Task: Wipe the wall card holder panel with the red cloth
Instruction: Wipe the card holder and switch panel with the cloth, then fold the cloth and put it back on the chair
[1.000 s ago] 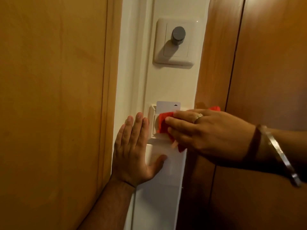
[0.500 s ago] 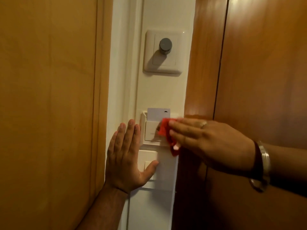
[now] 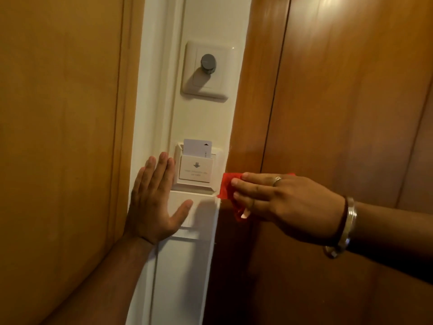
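The white card holder panel (image 3: 196,172) is mounted on a narrow white wall strip, with a white key card (image 3: 197,148) standing in its top slot. My right hand (image 3: 281,202) holds the red cloth (image 3: 228,187) bunched under its fingers, just right of the panel at its lower right corner, off the panel's face. My left hand (image 3: 155,200) lies flat with fingers spread on the wall, left of and below the panel, its thumb on a lower white switch plate (image 3: 201,212).
A white plate with a grey round knob (image 3: 208,63) sits higher on the same wall strip. Wooden panels flank the strip: one on the left (image 3: 61,137), one on the right (image 3: 339,102). A metal bangle (image 3: 344,228) circles my right wrist.
My right hand has slid the red cloth rightward off the panel's face to its right edge, uncovering the front. The left hand stays pressed on the wall. The camera has tilted upward.
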Available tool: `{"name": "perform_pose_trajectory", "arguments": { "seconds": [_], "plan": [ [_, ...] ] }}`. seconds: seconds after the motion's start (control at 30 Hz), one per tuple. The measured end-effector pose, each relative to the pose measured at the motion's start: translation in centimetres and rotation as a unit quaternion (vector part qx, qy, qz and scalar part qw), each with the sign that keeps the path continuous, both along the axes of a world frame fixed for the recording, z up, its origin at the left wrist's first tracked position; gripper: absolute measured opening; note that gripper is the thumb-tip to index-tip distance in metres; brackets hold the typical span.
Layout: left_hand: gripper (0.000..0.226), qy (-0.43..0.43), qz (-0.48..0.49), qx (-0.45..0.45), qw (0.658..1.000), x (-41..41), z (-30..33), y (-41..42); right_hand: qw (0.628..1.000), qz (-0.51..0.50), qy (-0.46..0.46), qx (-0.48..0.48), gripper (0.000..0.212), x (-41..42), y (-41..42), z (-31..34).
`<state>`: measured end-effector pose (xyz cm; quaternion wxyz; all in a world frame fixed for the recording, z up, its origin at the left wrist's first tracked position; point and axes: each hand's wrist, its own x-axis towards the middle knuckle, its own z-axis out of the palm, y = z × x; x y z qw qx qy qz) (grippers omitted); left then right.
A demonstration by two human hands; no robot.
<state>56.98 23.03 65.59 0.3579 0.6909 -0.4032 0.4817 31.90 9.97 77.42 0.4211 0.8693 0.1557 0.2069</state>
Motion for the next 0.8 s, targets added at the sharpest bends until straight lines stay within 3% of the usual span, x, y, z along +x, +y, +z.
{"name": "perform_pose_trajectory", "arguments": {
  "seconds": [0.1, 0.17, 0.2, 0.23, 0.3, 0.33, 0.4, 0.5, 0.67, 0.8],
  "plan": [
    [0.063, -0.04, -0.076, -0.071, 0.994, -6.3, 0.4, -0.5, 1.0, 0.005, -0.01, 0.021, 0.053, -3.2, -0.3, 0.8],
    [0.051, 0.064, -0.245, -0.057, 0.966, -12.8, 0.4, -2.0, 0.997, 0.026, -0.029, 0.07, 0.062, -5.0, -0.4, 1.4],
    [0.054, 0.172, -0.334, -0.037, 0.926, -16.1, 0.9, -2.5, 0.994, 0.037, -0.039, 0.1, 0.068, -5.9, -0.4, 1.8],
    [0.066, 0.287, -0.414, -0.028, 0.863, -19.1, 1.5, -2.9, 0.99, 0.05, -0.048, 0.12, 0.073, -6.7, -0.5, 2.0],
    [0.1, 0.458, -0.531, -0.057, 0.711, -22.8, 2.0, -4.1, 0.986, 0.068, -0.057, 0.141, 0.082, -8.3, -0.6, 1.9],
    [0.101, 0.49, -0.57, -0.081, 0.655, -23.9, 2.5, -4.6, 0.984, 0.07, -0.058, 0.153, 0.084, -9.1, -0.8, 1.9],
    [0.081, 0.502, -0.625, -0.109, 0.588, -25.7, 3.8, -5.4, 0.981, 0.077, -0.059, 0.168, 0.084, -10.9, -1.4, 2.0],
    [0.043, 0.504, -0.637, -0.127, 0.57, -28.3, 4.9, -7.3, 0.984, 0.076, -0.036, 0.157, 0.082, -13.9, -2.9, 2.4],
    [0.038, 0.512, -0.637, -0.119, 0.563, -32.5, 5.2, -10.5, 0.956, -0.07, 0.002, 0.283, 0.095, -20.6, -7.3, 4.2],
    [0.03, 0.503, -0.622, -0.085, 0.594, -35.6, 3.8, -12.8, 0.894, -0.106, 0.034, 0.434, 0.045, -24.8, -11.5, 4.7]
  ]
}}
